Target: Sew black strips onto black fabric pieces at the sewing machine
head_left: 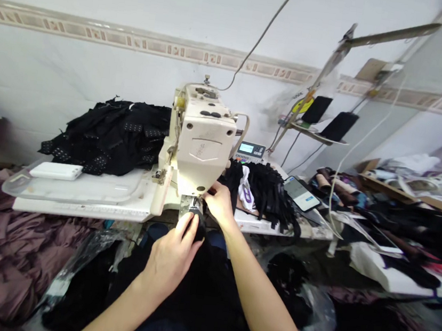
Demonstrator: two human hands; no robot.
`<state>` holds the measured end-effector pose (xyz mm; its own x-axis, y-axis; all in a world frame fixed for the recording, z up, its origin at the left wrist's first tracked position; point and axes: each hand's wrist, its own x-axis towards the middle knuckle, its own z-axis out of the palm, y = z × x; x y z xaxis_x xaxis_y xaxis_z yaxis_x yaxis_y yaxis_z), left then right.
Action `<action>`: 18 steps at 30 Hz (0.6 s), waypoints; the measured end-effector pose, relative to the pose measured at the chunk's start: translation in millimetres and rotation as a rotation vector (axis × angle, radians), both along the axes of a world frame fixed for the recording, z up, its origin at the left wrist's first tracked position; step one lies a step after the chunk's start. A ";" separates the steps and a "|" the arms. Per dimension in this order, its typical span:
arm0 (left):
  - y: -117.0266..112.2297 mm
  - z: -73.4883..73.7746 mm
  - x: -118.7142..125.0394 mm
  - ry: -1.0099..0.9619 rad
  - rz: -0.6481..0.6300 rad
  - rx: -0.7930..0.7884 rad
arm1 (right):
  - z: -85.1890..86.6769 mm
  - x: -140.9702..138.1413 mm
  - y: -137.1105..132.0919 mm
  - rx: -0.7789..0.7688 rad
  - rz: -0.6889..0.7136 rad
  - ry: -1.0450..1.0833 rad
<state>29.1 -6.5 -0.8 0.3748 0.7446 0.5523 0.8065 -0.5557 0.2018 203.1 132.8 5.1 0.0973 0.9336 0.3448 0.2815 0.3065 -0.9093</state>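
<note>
A cream sewing machine (pixel 206 142) faces me, its needle area low at the front. My left hand (pixel 174 246) pinches a piece of black fabric (pixel 198 228) against the narrow metal plate (pixel 185 204) below the needle. Just right of the needle, my right hand (pixel 218 203) has its fingers curled in by the machine head. The fingertips are partly hidden there, and what they hold cannot be made out. More black cloth hangs from the plate down over my lap.
Black garment pieces (pixel 108 130) are heaped left, behind a white box (pixel 56 170) on a clear plastic lid (pixel 93 190). Right lie black straps (pixel 269 193), a phone (pixel 302 194) and a control panel (pixel 251 149). Thread cones (pixel 338 126) stand on a rack. Mauve fabric (pixel 5 246) fills the lower left.
</note>
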 end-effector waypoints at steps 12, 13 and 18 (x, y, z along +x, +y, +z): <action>0.7 -6.2 -104.0 -0.382 -0.178 -0.332 | -52.7 31.4 -104.0 -0.388 0.296 0.174; 3.9 -11.4 -113.0 -0.356 -0.186 -0.364 | -56.7 35.3 -111.6 -0.451 0.338 0.186; 17.2 -31.8 -133.4 -0.165 -0.120 -0.213 | -57.4 37.3 -127.3 -0.474 0.204 0.292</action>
